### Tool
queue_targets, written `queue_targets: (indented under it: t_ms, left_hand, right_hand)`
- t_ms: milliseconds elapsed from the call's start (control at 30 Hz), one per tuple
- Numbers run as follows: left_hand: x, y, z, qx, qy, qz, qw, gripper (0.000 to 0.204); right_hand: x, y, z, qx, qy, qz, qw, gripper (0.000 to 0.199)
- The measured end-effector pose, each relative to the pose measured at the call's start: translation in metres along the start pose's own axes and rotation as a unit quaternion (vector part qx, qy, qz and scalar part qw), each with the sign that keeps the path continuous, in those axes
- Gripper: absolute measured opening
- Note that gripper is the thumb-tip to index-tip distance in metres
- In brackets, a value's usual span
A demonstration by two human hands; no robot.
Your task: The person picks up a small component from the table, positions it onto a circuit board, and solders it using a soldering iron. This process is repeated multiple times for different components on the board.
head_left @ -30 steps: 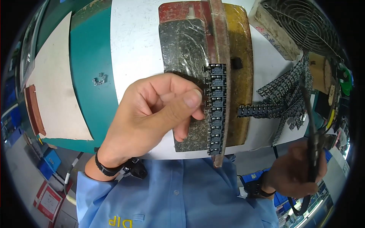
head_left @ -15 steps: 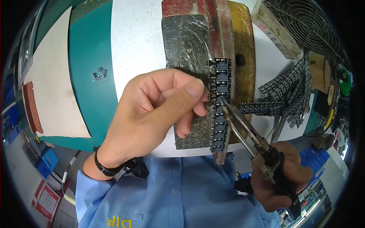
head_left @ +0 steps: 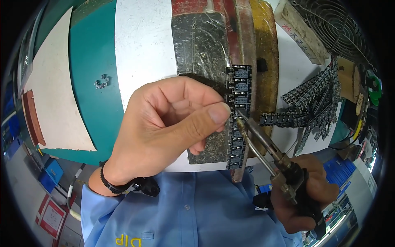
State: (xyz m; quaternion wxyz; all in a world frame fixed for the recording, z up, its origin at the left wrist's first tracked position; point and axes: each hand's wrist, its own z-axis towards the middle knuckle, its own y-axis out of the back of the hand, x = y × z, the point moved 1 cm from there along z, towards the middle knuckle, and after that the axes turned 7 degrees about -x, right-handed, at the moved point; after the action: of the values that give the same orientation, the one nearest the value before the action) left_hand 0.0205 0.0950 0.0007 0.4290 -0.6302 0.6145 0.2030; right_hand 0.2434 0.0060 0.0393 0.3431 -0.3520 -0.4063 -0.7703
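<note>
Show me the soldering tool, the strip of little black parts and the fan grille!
soldering tool (head_left: 263,142), head view, middle of its metal shaft
strip of black parts (head_left: 240,88), head view, upper part
fan grille (head_left: 333,24), head view, wire mesh

At frame centre we see the left hand (head_left: 173,127) just left of the upright strip of small components (head_left: 239,115), which lies on the block (head_left: 201,45). The soldering tool (head_left: 263,146) slants from the right hand (head_left: 304,197) at lower right up to the strip. A pile of component strips (head_left: 312,99) lies right, a fan grille (head_left: 333,24) upper right.
</note>
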Motion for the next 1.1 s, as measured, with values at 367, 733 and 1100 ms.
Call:
queue_targets:
  t_ms: [367, 733, 1100]
  left_hand:
    - [0.0, -0.001, 0.0, -0.008, 0.009, -0.002, 1.0, 0.016]
    - [0.001, 0.001, 0.0, -0.006, 0.011, 0.006, 1.0, 0.017]
    - [0.006, 0.002, 0.001, -0.012, 0.005, -0.007, 1.0, 0.017]
  right_hand:
    - [-0.001, -0.03, 0.012, 0.06, -0.02, 0.039, 0.997, 0.029]
    - [0.01, -0.031, 0.006, 0.121, -0.041, 0.076, 0.989, 0.03]
    - [0.0, -0.034, 0.003, 0.109, 0.003, 0.133, 0.985, 0.032]
